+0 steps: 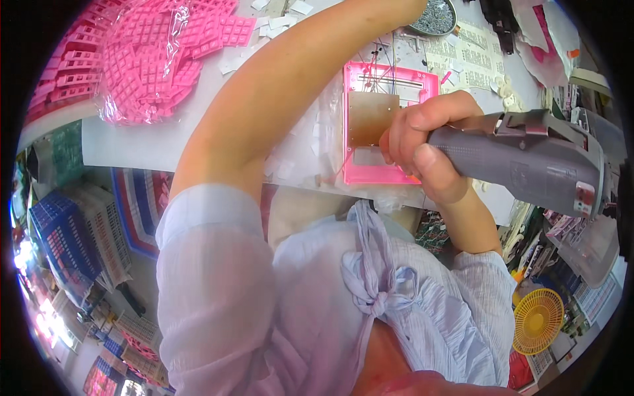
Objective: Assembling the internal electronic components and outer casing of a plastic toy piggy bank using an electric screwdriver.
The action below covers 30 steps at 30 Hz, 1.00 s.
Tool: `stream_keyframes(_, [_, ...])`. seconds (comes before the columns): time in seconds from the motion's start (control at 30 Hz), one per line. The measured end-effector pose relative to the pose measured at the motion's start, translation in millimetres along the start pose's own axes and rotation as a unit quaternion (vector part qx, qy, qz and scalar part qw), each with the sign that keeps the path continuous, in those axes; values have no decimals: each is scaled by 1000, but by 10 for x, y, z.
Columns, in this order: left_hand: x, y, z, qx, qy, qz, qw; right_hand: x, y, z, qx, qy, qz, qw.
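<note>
My right hand (439, 142) is wrapped round a grey electric screwdriver (522, 155), its tip end hidden by my fingers. Beneath that hand lies a pink plastic frame (380, 173) with a brown circuit board (370, 119) in it and thin wires at its far end. Stretching away across the table, my left arm ends at the top edge, where my left hand (411, 9) is beside a round dish (456, 14) of small metal screws (436, 18). The fingers of that hand are cut off from view.
A clear bag of pink grid parts (155, 72) sits at the far left, near more pink parts (69, 72). Printed paper (465, 56) and small white pieces (508, 96) lie on the right. Blue crates (66, 224) stand low left, a yellow basket (538, 321) low right.
</note>
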<state>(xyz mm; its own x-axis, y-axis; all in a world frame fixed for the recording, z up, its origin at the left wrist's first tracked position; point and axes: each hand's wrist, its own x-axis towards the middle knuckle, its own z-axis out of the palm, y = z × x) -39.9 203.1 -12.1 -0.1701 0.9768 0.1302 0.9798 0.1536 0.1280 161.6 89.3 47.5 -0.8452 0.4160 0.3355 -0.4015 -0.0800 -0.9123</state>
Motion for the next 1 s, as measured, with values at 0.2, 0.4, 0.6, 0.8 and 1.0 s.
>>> stream_keyframes(0.2, [15,-65,61,18,-30,38,999,2,52,-14,-126,-64,-5,990])
stream_keyframes(0.4, [10,-127,168,-7,54,32,998,30,41,22,-88,-66,52,993])
stream_keyframes(0.6, [-1006,83,-687,-131,24,113,985,190,-232,-234,70,-51,-70,994])
stream_keyframes(0.8, [-2331,143,-552,-313,103,54,943,316,-233,-80,52,-75,-83,992])
stream_keyframes(1.0, [-2516,199,-436,-317,164,8,934,327,-109,44,52,-57,-63,995])
